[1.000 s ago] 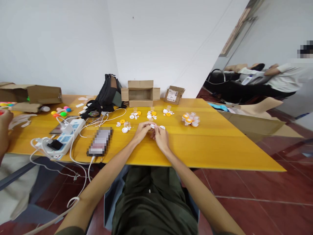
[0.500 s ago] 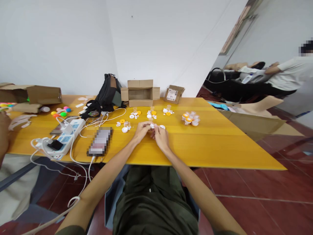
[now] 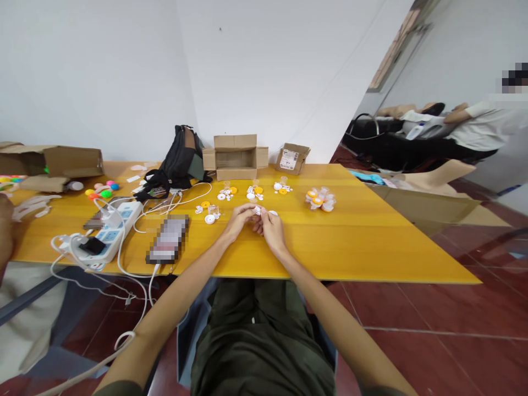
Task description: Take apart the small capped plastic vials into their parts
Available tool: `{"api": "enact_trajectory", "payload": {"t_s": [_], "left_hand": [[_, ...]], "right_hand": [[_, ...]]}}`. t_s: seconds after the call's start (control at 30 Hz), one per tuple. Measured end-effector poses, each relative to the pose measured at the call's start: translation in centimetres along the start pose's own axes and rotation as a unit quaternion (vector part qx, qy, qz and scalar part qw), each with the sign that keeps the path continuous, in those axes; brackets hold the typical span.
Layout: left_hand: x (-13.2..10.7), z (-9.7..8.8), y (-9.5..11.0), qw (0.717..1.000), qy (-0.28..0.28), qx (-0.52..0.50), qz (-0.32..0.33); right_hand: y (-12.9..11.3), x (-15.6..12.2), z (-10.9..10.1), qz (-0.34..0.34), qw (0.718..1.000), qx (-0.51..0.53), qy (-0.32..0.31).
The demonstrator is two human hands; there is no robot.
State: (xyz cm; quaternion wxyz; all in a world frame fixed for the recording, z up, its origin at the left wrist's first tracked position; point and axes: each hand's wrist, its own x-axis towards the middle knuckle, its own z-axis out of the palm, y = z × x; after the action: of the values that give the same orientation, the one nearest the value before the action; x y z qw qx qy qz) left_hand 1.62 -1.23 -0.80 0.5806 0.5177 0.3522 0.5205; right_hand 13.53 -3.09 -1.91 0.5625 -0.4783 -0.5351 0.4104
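Tabletop [image 3: 350, 242] in yellow above red floor [image 3: 416, 308], hands [image 3: 273, 227] pinched round a small white piece [image 3: 258, 210], apparently spotted

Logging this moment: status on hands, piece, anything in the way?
Left hand, right hand: both gripping small white dotted piece. Fingers partly cover it. White disc by right hand, held or resting unclear.

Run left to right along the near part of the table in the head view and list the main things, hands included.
Another person's arm, power strip, phone, left hand, white dotted piece, right hand, cluster of clear containers with orange parts.
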Motion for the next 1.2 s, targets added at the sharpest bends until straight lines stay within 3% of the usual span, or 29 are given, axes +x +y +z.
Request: {"api": "enact_trajectory", "payload": {"t_s": [0.3, 0.57, 0.8, 1.2], "left_hand": [[0.1, 0.0, -0.1, 0.999, -0.029, 0.001, 0.026], [0.3, -0.2, -0.4, 0.994, -0.018, 0.086, 0.072], [0.3, -0.3, -0.5, 0.958, 0.062, 0.247, 0.132], [0.9, -1.4, -2.1, 0.913, 0.132, 0.371, 0.108]], "right_hand": [[-1.3, -0.2, -0.4, 0.086, 0.988, 0.13, -0.008], [-1.1, -0.2, -0.5, 0.082, 0.986, 0.145, -0.012], [-0.4, -0.1, -0.6, 0.058, 0.991, 0.123, 0.006], [0.6, 0.2, -0.6, 0.026, 0.995, 0.09, 0.027]]}}
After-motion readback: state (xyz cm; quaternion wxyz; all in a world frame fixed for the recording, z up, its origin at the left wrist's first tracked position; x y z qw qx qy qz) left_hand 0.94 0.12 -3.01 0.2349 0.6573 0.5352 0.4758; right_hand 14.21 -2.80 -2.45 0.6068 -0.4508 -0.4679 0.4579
